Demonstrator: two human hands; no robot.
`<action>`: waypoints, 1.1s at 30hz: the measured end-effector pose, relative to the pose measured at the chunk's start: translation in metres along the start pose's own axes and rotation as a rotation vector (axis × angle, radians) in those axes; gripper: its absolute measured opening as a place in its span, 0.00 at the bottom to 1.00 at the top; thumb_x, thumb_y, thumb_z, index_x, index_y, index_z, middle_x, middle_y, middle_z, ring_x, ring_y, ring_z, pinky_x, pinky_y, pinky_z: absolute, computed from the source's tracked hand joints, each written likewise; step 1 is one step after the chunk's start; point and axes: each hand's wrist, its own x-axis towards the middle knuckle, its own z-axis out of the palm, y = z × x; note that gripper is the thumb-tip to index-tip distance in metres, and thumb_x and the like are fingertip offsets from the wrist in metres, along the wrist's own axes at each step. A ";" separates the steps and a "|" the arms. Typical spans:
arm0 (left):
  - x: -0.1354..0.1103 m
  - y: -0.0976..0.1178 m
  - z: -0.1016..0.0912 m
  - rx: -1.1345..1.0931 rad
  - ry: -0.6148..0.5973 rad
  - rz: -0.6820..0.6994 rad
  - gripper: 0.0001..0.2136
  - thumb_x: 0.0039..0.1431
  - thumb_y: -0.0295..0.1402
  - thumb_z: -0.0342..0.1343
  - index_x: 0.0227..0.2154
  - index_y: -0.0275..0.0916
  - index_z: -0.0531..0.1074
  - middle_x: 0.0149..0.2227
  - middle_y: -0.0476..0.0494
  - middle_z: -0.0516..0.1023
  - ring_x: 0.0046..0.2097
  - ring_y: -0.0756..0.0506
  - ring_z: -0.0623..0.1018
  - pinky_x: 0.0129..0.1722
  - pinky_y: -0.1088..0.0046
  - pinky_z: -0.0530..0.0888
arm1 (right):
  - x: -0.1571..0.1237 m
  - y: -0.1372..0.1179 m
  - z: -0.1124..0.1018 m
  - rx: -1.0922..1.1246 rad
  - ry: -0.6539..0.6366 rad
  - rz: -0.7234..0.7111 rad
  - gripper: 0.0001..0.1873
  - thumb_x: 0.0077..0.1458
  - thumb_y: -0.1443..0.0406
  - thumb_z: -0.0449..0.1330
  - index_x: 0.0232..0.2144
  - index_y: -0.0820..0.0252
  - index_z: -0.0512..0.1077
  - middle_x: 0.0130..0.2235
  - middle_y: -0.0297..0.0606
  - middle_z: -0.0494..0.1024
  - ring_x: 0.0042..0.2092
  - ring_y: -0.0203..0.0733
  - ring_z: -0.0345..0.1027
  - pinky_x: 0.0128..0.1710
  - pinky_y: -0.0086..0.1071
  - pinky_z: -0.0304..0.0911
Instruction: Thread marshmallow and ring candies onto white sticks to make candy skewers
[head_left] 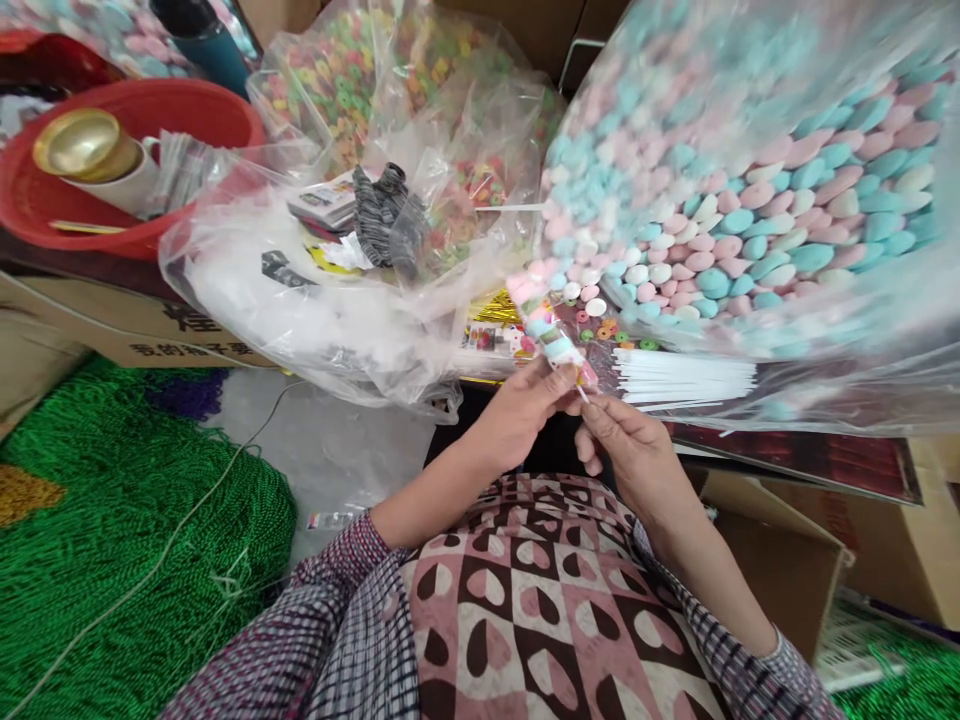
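My left hand (521,405) and my right hand (626,440) meet in front of me over my lap. Between them is a candy skewer (547,335), a white stick with pastel pink, blue and white pieces in a clear wrapper, tilted up to the left. The left hand's fingers pinch its lower part. The right hand's fingers pinch the stick's bottom end. Just right of the skewer lies a bundle of white sticks (682,382). A big clear bag of pastel heart candies (750,180) rises behind the hands on the right.
A clear bag of coloured ring candies (352,85) stands at the back. A red basin (142,160) with a gold-lidded cup sits at left on a cardboard box (135,325). Green bead strands (112,540) lie at lower left. Another cardboard box (795,570) stands at right.
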 end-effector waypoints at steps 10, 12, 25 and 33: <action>-0.002 0.003 -0.008 0.998 0.089 0.298 0.13 0.62 0.40 0.49 0.25 0.39 0.63 0.27 0.50 0.67 0.32 0.50 0.66 0.36 0.72 0.64 | -0.005 -0.002 0.002 -0.234 0.118 -0.143 0.19 0.61 0.51 0.57 0.40 0.60 0.76 0.16 0.24 0.64 0.17 0.30 0.57 0.18 0.25 0.55; -0.003 0.004 -0.007 1.195 0.082 0.399 0.14 0.63 0.39 0.47 0.23 0.40 0.60 0.25 0.50 0.65 0.30 0.50 0.65 0.34 0.71 0.63 | -0.005 -0.001 0.003 -0.354 0.192 -0.225 0.20 0.63 0.52 0.54 0.43 0.61 0.76 0.17 0.25 0.65 0.17 0.31 0.58 0.20 0.26 0.57; -0.008 0.000 -0.005 1.128 -0.088 0.289 0.13 0.65 0.40 0.45 0.26 0.40 0.62 0.26 0.49 0.68 0.30 0.49 0.68 0.33 0.71 0.64 | 0.002 0.010 0.006 -0.805 0.354 -0.571 0.21 0.67 0.60 0.48 0.55 0.61 0.72 0.21 0.32 0.75 0.20 0.36 0.68 0.23 0.29 0.65; -0.003 0.017 0.000 0.301 -0.020 0.150 0.15 0.60 0.47 0.55 0.40 0.40 0.71 0.36 0.47 0.76 0.36 0.50 0.74 0.38 0.73 0.70 | 0.001 0.016 0.008 -0.788 0.364 -0.708 0.18 0.66 0.64 0.51 0.55 0.58 0.71 0.20 0.27 0.73 0.18 0.32 0.66 0.23 0.25 0.64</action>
